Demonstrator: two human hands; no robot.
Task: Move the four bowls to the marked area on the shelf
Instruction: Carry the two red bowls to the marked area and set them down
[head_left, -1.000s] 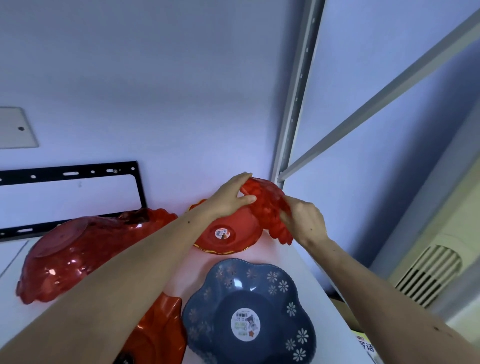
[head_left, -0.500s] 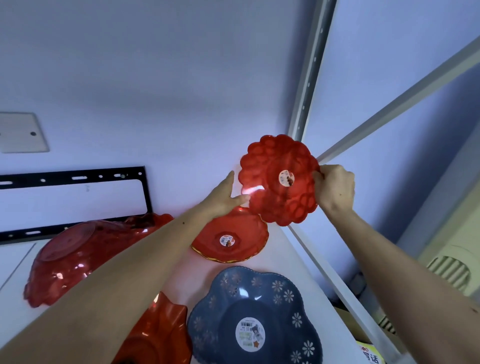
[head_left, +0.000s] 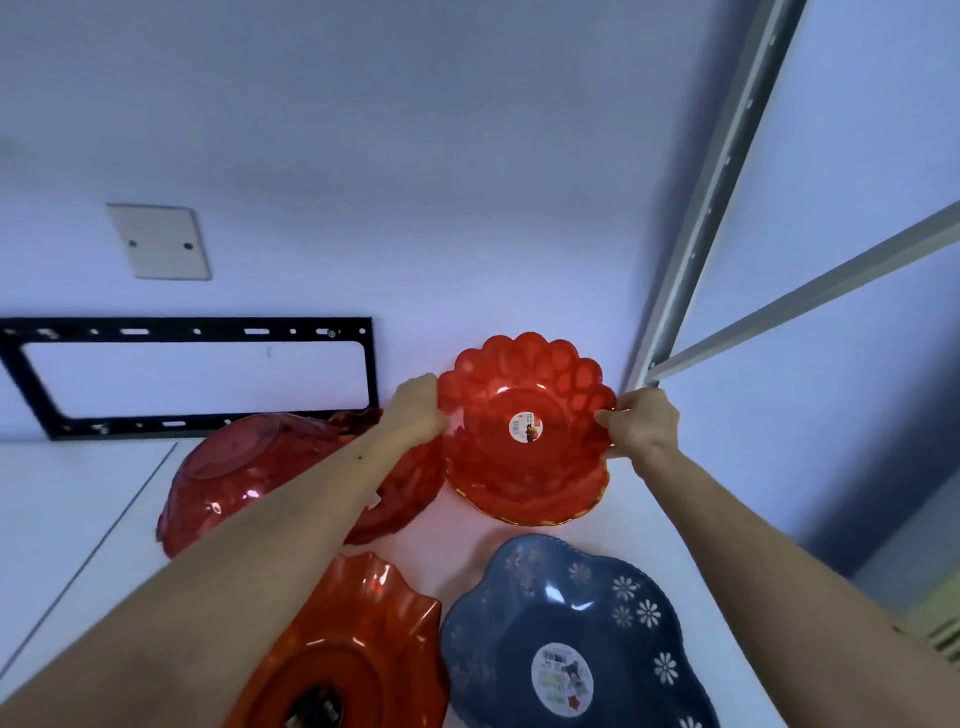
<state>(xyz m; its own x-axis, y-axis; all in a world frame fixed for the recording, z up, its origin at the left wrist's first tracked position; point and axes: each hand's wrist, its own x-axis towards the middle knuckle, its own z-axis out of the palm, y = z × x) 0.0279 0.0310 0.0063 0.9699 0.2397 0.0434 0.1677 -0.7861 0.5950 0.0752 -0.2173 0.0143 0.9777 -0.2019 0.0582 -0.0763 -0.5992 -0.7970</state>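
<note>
Two hands lower one bowl, others wait

Both the left hand (head_left: 418, 410) and right hand (head_left: 644, 423) pinch the scalloped red bowl (head_left: 524, 395) at opposite rims, fingers closed, above the gold-rimmed bowl (head_left: 524, 499) at the far right. Blue bowl (head_left: 566, 634) lies near. No marked area is visible, so progress is unclear.

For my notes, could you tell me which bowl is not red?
The flower-patterned blue bowl at the near right; the others are all red or orange-red.

Scalloped bowl (head_left: 524, 400) atop rear bowl (head_left: 530, 499); flowered bowl (head_left: 571, 634) in front.
</note>
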